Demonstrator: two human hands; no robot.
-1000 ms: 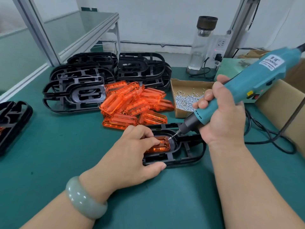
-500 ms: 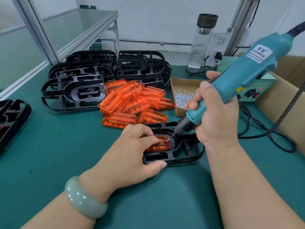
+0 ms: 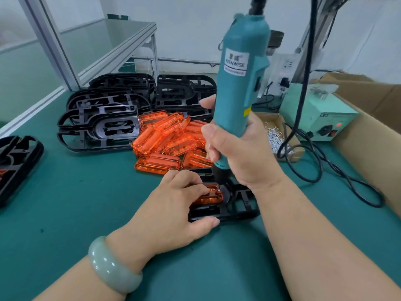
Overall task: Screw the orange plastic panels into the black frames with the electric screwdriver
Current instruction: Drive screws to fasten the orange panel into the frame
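**Screwdriver upright on the panel, both hands engaged**

The right hand (image 3: 240, 153) grips the teal electric screwdriver (image 3: 238, 94) around its lower body, fingers wrapped round it and thumb toward the camera. The tool stands almost upright, and its bit tip meets the right end of the orange panel (image 3: 211, 197). That panel sits in the recess of the black frame (image 3: 236, 211), which lies flat on the green desk (image 3: 86, 203) near the middle of the view. The left hand (image 3: 173, 211) clamps this frame. Its bent fingers press down on top of the panel and its thumb lies against the frame's near edge. A pale green bangle (image 3: 112, 268) circles the left wrist.

Behind the work, a loose pile of orange panels (image 3: 167, 140) lies directly on the desk, in no container. Just beyond and to the left of it are the stacked frames (image 3: 104, 124), several piles standing side by side. One more dark frame (image 3: 17, 164) lies at the left edge.

To the right of the pile is a small open cardboard tray (image 3: 293, 156) holding a heap of silver screws (image 3: 273, 137). Part of the tray is hidden behind the right hand. A black cable (image 3: 303, 83) hangs down in front of it and loops across the desk. Behind the tray stands a pale green power unit (image 3: 319, 122) with a red light on its front. A large cardboard box (image 3: 368, 135) runs along the right edge of the desk. Its contents cannot be made out.
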